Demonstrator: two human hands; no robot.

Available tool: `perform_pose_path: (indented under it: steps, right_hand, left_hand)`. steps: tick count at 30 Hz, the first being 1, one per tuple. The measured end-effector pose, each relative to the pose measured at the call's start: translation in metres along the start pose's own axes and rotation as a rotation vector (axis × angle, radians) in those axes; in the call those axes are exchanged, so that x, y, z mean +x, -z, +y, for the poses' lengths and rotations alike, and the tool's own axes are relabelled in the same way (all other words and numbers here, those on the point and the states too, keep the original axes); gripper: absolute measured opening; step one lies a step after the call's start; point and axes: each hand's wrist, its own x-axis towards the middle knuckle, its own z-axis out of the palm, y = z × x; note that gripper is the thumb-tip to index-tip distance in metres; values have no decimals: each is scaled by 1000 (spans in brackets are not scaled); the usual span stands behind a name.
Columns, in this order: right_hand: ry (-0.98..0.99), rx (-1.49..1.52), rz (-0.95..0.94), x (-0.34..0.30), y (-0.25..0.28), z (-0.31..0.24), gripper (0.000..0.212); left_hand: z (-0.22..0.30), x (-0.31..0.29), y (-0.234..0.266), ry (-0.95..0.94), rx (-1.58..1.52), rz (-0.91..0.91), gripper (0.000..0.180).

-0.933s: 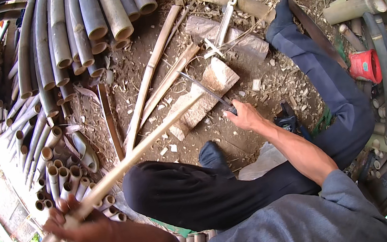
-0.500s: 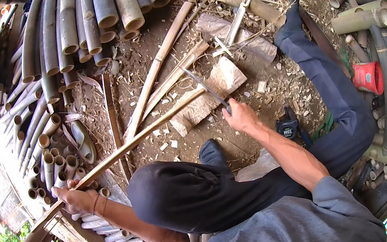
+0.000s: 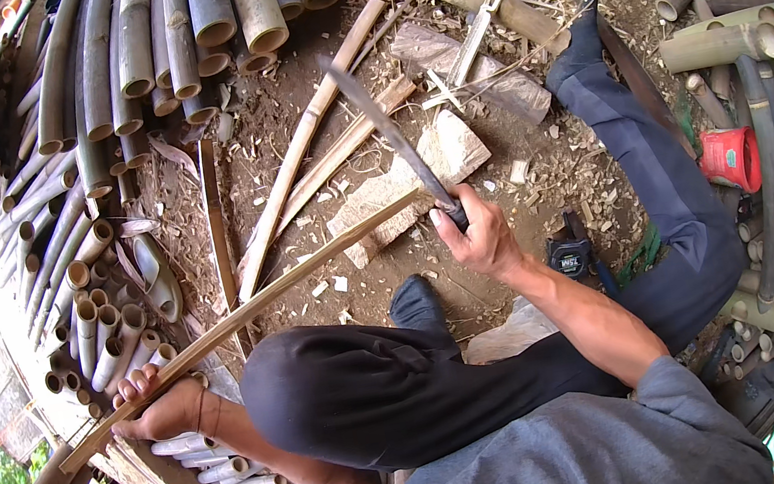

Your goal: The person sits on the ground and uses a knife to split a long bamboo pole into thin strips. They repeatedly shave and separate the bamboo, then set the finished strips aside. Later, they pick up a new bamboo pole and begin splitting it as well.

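A long split bamboo strip [image 3: 283, 286] slants from lower left up to the middle of the picture. My left hand [image 3: 165, 409] grips it near its lower end, fingers wrapped over it. Its far end is at a rough wooden block [image 3: 459, 150] on the ground; whether it touches the block I cannot tell. My right hand [image 3: 482, 235] is closed round the dark handle of a long-bladed knife [image 3: 386, 129]. The blade points up and left, crossing close by the strip's far end.
Bamboo poles [image 3: 210, 17] are stacked at upper left, with more bamboo [image 3: 730, 44] along the right. Wood chips litter the dirt floor. A tape measure [image 3: 569, 257] lies by my bent leg, a red container [image 3: 730, 159] beyond it. Split bamboo pieces [image 3: 316, 142] lie ahead.
The knife's blade has swung up and away from me, and my right hand has turned with it. My left hand and the strip's near end have shifted slightly down.
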Motion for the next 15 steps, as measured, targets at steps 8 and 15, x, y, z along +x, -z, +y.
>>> perform_pose_path:
  steps: [8, 15]
  right_hand:
    - [-274, -138, -198, -9, -6, 74, 30]
    - [-652, 1206, 207, -17, 38, -48, 58]
  left_hand:
    - [-7, 19, 26, 116, -137, -67, 55]
    - [-21, 4, 116, 655, -148, 1, 50]
